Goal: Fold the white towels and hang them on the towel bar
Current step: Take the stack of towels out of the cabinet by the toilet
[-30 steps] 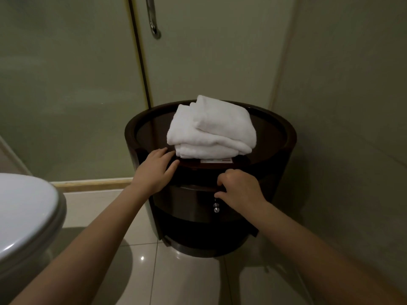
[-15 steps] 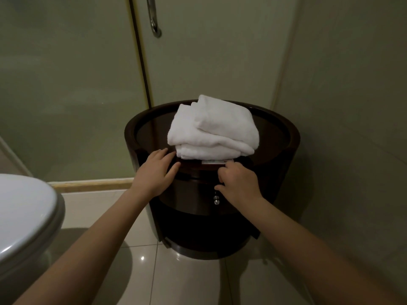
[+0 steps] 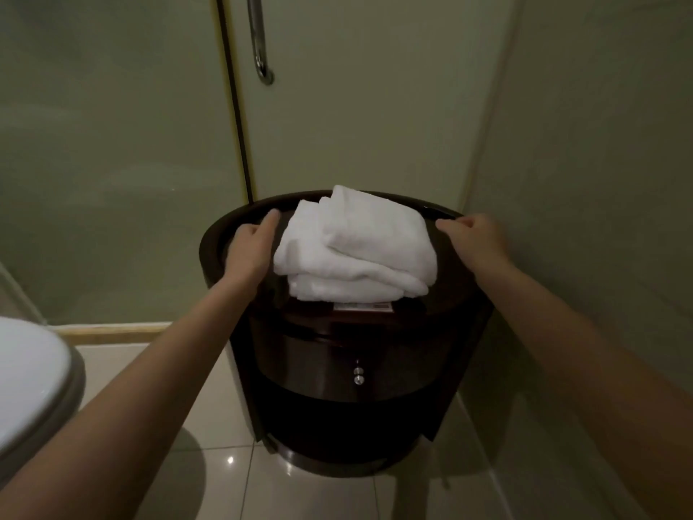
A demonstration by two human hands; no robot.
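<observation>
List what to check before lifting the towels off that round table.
1. White towels stacked on the round table: ok.
2. Left hand empty, fingers straight beside the stack: ok.
3. Right hand on the towels: not ok, it is at the rim, apart from them.
4. Either hand gripping towels: not ok.
5. Towel bar in view: cannot tell; only a metal handle on the glass door shows.

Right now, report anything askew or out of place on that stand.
The white towels sit in a lopsided pile on the dark stand, the top one skewed across those below. A small label pokes out under the front edge. Nothing spilled.
</observation>
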